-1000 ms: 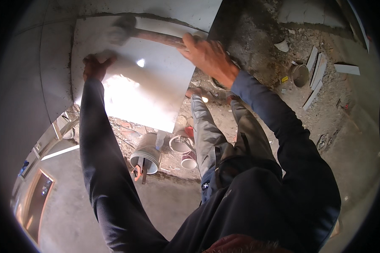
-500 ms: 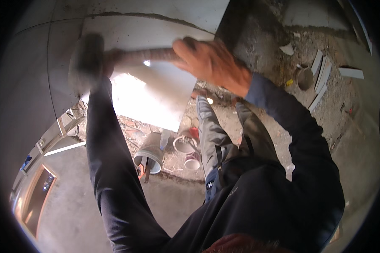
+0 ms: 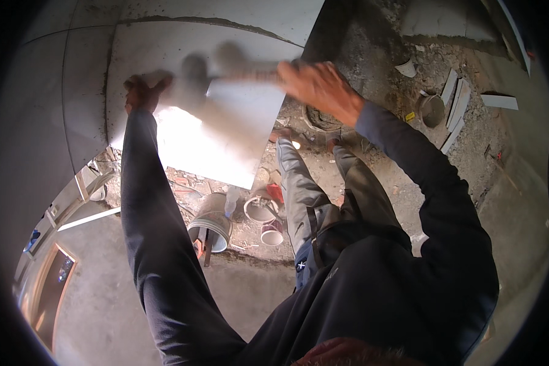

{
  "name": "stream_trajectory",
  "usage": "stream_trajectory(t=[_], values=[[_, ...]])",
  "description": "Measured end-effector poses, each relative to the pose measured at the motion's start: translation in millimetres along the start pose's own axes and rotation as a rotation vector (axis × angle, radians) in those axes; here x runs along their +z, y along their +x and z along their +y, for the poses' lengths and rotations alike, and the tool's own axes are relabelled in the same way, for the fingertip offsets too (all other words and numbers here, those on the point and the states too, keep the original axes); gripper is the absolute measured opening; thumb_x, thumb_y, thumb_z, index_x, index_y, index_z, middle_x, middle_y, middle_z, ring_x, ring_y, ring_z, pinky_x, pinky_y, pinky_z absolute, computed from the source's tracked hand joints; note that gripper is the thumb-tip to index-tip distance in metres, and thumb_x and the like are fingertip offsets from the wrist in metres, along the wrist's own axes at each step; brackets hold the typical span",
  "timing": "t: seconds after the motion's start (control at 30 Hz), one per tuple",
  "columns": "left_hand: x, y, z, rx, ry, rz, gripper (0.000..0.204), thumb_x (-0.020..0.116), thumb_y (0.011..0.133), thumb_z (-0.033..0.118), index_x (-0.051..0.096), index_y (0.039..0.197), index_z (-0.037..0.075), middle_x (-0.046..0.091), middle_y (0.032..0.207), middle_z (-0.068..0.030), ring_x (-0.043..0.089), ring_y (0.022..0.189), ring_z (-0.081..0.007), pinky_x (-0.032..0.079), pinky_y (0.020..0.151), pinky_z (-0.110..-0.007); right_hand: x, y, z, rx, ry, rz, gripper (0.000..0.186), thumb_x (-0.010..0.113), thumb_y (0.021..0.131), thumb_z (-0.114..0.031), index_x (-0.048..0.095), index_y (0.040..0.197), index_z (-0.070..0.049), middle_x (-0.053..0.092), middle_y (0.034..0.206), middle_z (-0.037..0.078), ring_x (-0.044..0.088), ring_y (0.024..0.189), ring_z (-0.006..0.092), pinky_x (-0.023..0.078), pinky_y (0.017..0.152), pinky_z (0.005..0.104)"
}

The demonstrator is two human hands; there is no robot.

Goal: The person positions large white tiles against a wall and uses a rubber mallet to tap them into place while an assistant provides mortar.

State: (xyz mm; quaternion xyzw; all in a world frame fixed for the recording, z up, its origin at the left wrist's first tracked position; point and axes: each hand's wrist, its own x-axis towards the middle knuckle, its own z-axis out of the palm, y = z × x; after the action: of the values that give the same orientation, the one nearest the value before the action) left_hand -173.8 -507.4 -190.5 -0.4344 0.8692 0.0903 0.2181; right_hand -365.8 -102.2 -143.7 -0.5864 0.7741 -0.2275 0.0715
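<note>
The right hand [image 3: 321,86] is closed around the handle of a mallet [image 3: 226,67], whose blurred head hangs just over the face of a large pale tile [image 3: 165,55] set against the wall. The left hand [image 3: 141,91] presses flat on the same tile, fingers spread, holding nothing. Both arms wear dark sleeves. Below the tile, on the rough, rubble-strewn floor [image 3: 378,55], stand a grey bucket [image 3: 210,222] and two small white tubs [image 3: 262,210]. Cut tile strips [image 3: 454,113] lie well apart to the right.
</note>
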Motion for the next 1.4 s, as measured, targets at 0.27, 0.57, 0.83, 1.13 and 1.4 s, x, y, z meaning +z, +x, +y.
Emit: stream_trajectory(t=[0.27, 0.57, 0.83, 1.13, 1.4], values=[[38, -2, -28, 0.148, -0.172, 0.118, 0.095, 0.074, 0.075, 0.065, 0.047, 0.139, 0.0, 0.057, 0.128, -0.0185, 0.059, 0.121, -0.0363, 0.048, 0.102, -0.049, -34, 16, -28, -0.094, 0.208, 0.222, 0.036, 0.074, 0.091, -0.031, 0.047, 0.096, -0.008, 0.054, 0.057, 0.006, 0.06, 0.045, 0.0245, 0.049, 0.041, 0.0366], [28, 0, -18, 0.29, 0.52, 0.475, 0.053, 0.064, 0.097, 0.035, 0.054, 0.134, 0.0, 0.059, 0.125, -0.015, 0.062, 0.114, -0.0258, 0.053, 0.093, -0.04, -42, 21, -43, -0.022, 0.13, 0.172, 0.036, 0.074, 0.092, -0.032, 0.046, 0.095, -0.009, 0.052, 0.058, 0.006, 0.062, 0.049, 0.0195, 0.045, 0.039, 0.0323], [2, -16, 4, -0.119, 0.01, 0.086, 0.129, 0.074, 0.068, 0.077, 0.022, 0.155, -0.004, 0.036, 0.157, -0.0256, 0.045, 0.14, -0.0385, 0.035, 0.115, -0.046, -25, 85, -19, 0.205, 0.203, -0.095, 0.034, 0.067, 0.098, -0.032, 0.049, 0.1, -0.003, 0.06, 0.066, 0.011, 0.062, 0.052, 0.0203, 0.045, 0.042, 0.033], [-19, -28, 35, -0.18, -0.075, 0.056, 0.132, 0.081, 0.069, 0.067, 0.013, 0.159, -0.001, 0.017, 0.166, -0.0238, 0.03, 0.147, -0.0453, 0.03, 0.119, -0.05, 5, 192, -69, -0.031, 0.583, 0.192, 0.038, 0.068, 0.097, -0.033, 0.049, 0.098, -0.001, 0.065, 0.075, 0.027, 0.067, 0.07, 0.0462, 0.051, 0.055, 0.0485], [-20, -60, 33, -0.211, -0.183, 0.035, 0.126, 0.083, 0.072, 0.059, 0.015, 0.159, 0.0, 0.015, 0.166, -0.0233, 0.021, 0.15, -0.047, 0.03, 0.119, -0.051, 16, 250, -100, -0.037, 0.411, 0.014, 0.042, 0.062, 0.099, -0.041, 0.054, 0.1, 0.0, 0.067, 0.075, 0.027, 0.069, 0.068, 0.0446, 0.054, 0.057, 0.0505]])
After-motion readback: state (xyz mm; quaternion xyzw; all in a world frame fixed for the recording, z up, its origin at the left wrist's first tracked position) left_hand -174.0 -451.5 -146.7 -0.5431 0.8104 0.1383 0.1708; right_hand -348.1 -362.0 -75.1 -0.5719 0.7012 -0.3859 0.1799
